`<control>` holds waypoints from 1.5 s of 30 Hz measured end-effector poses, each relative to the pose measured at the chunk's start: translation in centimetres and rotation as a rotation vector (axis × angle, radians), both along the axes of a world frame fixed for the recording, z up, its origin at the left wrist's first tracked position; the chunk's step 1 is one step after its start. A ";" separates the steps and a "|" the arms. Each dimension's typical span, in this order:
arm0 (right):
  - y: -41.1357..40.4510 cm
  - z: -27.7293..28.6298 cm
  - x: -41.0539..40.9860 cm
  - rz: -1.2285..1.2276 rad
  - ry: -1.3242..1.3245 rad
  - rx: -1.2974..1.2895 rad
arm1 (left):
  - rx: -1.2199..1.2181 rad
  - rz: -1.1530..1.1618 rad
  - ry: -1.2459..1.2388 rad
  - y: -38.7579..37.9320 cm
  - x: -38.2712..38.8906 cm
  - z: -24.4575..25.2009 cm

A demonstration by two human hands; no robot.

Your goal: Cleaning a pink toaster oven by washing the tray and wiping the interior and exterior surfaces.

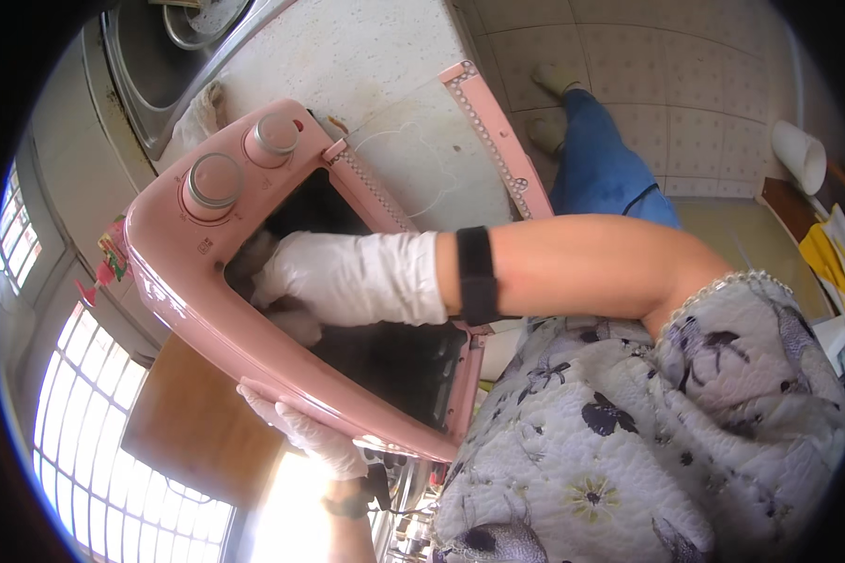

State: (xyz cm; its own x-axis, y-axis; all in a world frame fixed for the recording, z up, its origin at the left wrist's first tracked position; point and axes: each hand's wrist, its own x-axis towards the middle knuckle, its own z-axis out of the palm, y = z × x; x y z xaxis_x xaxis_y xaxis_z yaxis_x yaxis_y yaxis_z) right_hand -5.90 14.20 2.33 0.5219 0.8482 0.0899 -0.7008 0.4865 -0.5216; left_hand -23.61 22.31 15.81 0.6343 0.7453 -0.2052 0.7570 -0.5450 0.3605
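Note:
A pink toaster oven (pixel 197 295) with two round knobs (pixel 215 181) stands before me, its glass door (pixel 408 151) folded open. My right hand (pixel 289 271), in a white disposable glove, reaches inside the dark cavity; its fingers are blurred and partly hidden. A pale blurred shape (pixel 296 327) lies beside them, and whether it is a cloth, a finger or a reflection cannot be told. My left hand (pixel 310 429), also gloved, rests against the outside of the housing, its fingers extended over the edge.
Beyond the door lies a speckled pale countertop (pixel 310 49). A crumpled cloth (pixel 201 116) sits near a metal sink (pixel 137 84). A pink spray nozzle (pixel 97 281) shows behind the oven. A wooden board (pixel 197 422) stands by the barred window (pixel 84 394). A white cylinder (pixel 799 156) is on the far right.

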 end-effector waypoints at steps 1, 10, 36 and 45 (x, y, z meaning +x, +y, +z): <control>-1.1 0.9 0.5 0.298 0.571 0.079 | -0.014 0.010 -0.013 0.0 -0.1 -0.1; -1.0 -2.3 1.4 0.053 0.884 0.131 | -0.050 -0.008 -0.049 3.3 -0.8 -1.4; 6.7 -7.7 1.4 -0.060 -0.803 -0.979 | -0.034 0.022 -0.071 3.5 -0.2 -1.3; -9.8 -0.8 7.1 -0.312 -0.657 -0.635 | -0.079 0.049 -0.081 3.5 0.3 -1.8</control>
